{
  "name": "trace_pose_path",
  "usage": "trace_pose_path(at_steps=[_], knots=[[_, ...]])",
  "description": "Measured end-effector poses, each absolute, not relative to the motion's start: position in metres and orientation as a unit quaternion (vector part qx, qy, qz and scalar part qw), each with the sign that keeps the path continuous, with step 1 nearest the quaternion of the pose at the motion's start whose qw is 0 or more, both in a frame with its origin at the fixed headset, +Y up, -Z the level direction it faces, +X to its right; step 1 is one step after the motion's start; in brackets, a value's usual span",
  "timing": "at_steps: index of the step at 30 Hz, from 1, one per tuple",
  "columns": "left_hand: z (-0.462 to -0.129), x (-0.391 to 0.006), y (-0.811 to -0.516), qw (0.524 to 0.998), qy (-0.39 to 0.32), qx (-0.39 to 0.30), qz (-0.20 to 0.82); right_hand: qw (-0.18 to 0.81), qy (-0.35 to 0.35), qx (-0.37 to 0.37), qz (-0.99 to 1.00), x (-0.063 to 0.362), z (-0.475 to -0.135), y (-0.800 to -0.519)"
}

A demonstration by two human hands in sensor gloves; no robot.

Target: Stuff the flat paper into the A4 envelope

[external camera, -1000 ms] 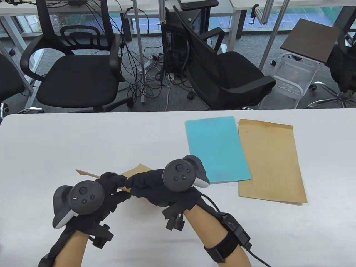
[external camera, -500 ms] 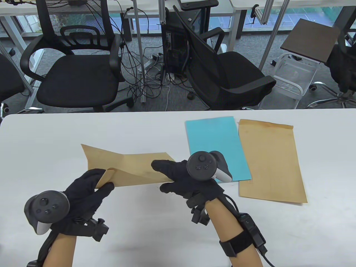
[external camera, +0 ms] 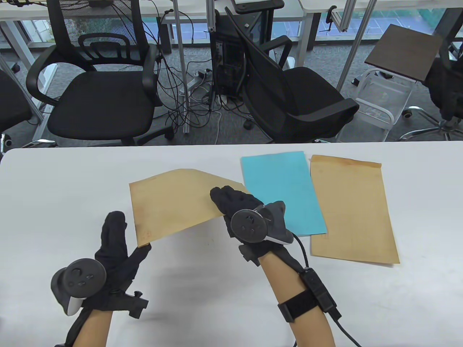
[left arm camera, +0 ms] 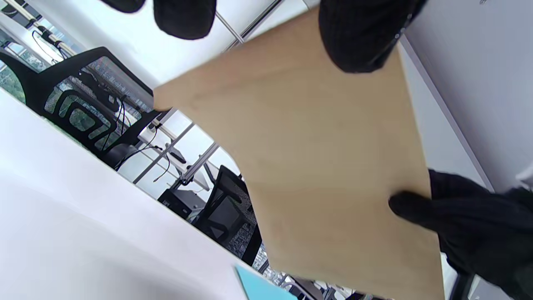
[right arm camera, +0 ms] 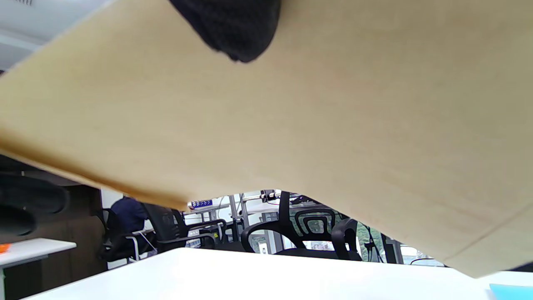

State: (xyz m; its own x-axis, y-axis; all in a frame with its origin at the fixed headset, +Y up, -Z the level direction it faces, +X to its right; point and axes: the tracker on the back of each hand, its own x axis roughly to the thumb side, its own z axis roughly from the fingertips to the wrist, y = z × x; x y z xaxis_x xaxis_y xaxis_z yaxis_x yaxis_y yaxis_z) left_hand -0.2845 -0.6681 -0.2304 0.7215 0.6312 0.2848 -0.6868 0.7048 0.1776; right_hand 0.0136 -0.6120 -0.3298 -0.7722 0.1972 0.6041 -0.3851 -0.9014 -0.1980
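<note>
Since half a second ago, the held envelope [external camera: 177, 204] has swung up flat above the surface [external camera: 72, 188], and the left hand [external camera: 115, 249] has loosened its pinch. Now the left hand's fingers are straight, only the thumb touching the envelope's near corner. The right hand [external camera: 238, 209] pinches the envelope's right edge, carrying it clear of the surface. Blue paper [external camera: 282, 195] lies flat on the surface, just right of the right hand, with a second envelope [external camera: 352, 209] lying beside it, slightly under the paper's edge. Judging by this, the task is at an early stage: an envelope is picked up, but its mouth is not visibly opened and the paper is not yet inserted.
</note>
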Motion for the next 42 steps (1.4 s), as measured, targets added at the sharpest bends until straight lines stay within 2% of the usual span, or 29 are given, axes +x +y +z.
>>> trace_pose_path(at_steps=[5, 8, 15, 17, 22, 29, 37, 42], knots=[[-0.229, -0.284, -0.703, 0.923, -0.07, 0.135, 0.352, 0.109, -0.129, 0.275, 0.947, -0.029, -0.35, -0.642], [-0.224, -0.29, -0.718, 0.923, -0.045, 0.164, 0.344, 0.114, -0.11, 0.251, 0.955, -0.043, -0.363, -0.665], [-0.229, -0.28, -0.732, 0.938, -0.061, 0.107, 0.323, 0.078, -0.059, 0.258, 0.961, -0.074, -0.375, -0.708], [-0.229, -0.281, -0.737, 0.94, -0.054, 0.089, 0.325, 0.059, -0.031, 0.256, 0.964, -0.085, -0.375, -0.723], [-0.225, -0.28, -0.73, 0.932, -0.069, 0.089, 0.343, 0.001, 0.092, 0.236, 0.967, -0.105, -0.376, -0.754], [-0.222, -0.276, -0.726, 0.934, -0.088, 0.086, 0.334, 0.012, 0.19, 0.196, 0.962, -0.104, -0.383, -0.772], [-0.222, -0.274, -0.727, 0.937, -0.09, 0.07, 0.331, 0.005, 0.223, 0.193, 0.956, -0.091, -0.387, -0.773], [-0.223, -0.269, -0.729, 0.942, -0.099, 0.061, 0.315, 0.01, 0.218, 0.193, 0.957, -0.084, -0.386, -0.773]])
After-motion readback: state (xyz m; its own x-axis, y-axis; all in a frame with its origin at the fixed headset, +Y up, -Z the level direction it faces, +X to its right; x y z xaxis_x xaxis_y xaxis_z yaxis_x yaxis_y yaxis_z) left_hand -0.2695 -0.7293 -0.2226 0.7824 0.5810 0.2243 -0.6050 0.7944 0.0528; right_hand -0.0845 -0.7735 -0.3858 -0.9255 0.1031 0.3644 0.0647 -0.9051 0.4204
